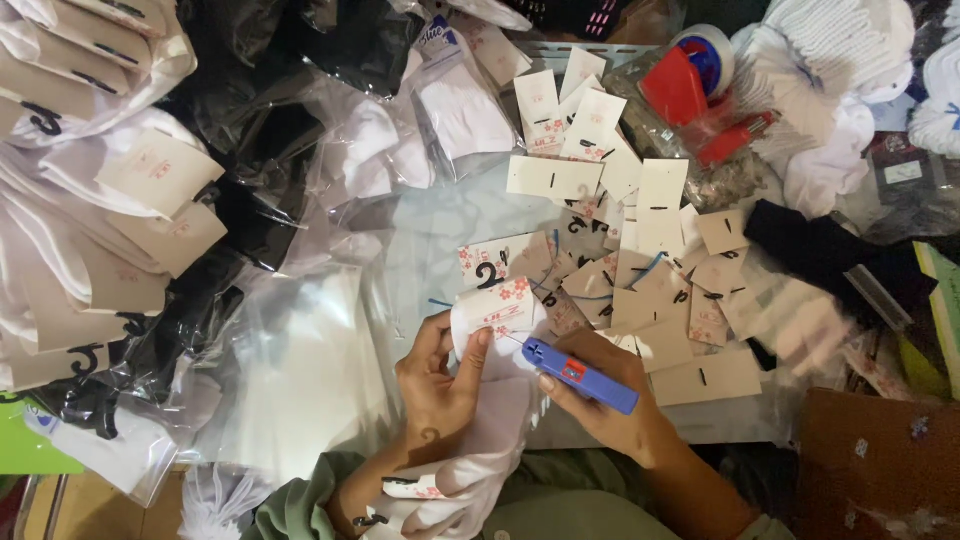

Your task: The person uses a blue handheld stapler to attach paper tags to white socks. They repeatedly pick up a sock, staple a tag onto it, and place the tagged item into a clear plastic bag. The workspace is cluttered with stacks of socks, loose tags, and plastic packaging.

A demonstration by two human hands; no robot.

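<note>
Cluttered table [440, 220], carded sock [495, 315] under left fingers [470, 362]

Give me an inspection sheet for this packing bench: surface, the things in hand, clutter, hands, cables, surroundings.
Surface: pale tabletop, mostly covered.
Job's things: white socks wrapped in a flowered card band; blue tagging gun, its tip at the band.
Clutter: loose card tags, clear plastic bags, red tape dispenser, black hooks.
Grippers: left hand grips the socks and band; right hand holds the tagging gun.
Cables: nothing seen.
Surroundings: stacks of packed socks on the left, white sock pile at the top right.
</note>
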